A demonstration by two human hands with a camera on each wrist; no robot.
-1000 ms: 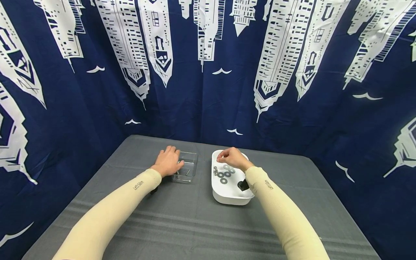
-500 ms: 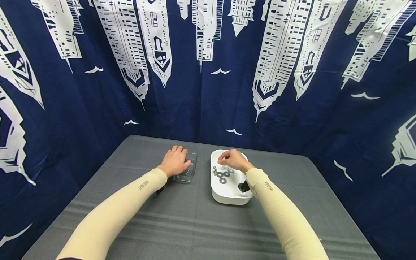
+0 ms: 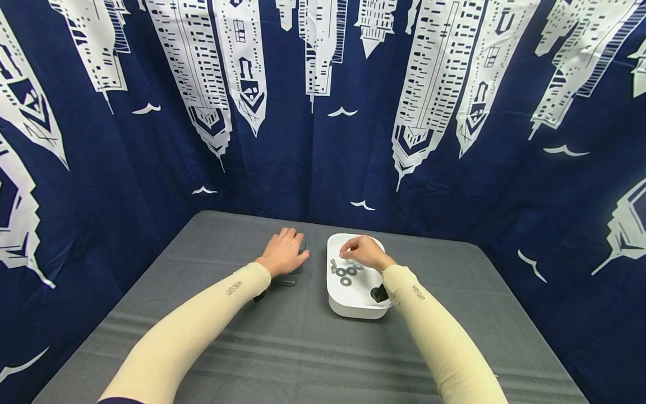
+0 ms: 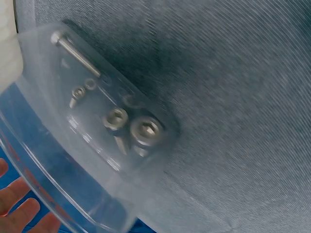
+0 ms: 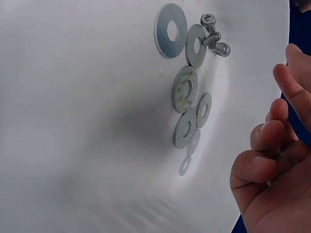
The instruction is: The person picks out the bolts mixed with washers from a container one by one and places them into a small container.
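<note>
My left hand hangs over a clear plastic box, its fingers extended, and hides most of the box in the head view. Through the box in the left wrist view show a long socket-head screw and several smaller socket-head screws, such as a thick one. My right hand hovers above a white tray, fingers loosely bent, with nothing visible between them. Flat metal washers of several sizes and a few short socket-head screws lie in the tray, apart from the fingers.
Both containers stand on a grey cloth-covered table, the tray to the right of the clear box. Behind the table hangs a dark blue curtain with white building prints.
My left hand has moved right across the clear box, covering more of it. My right hand has come slightly nearer to the washers; tray and washers lie as before.
</note>
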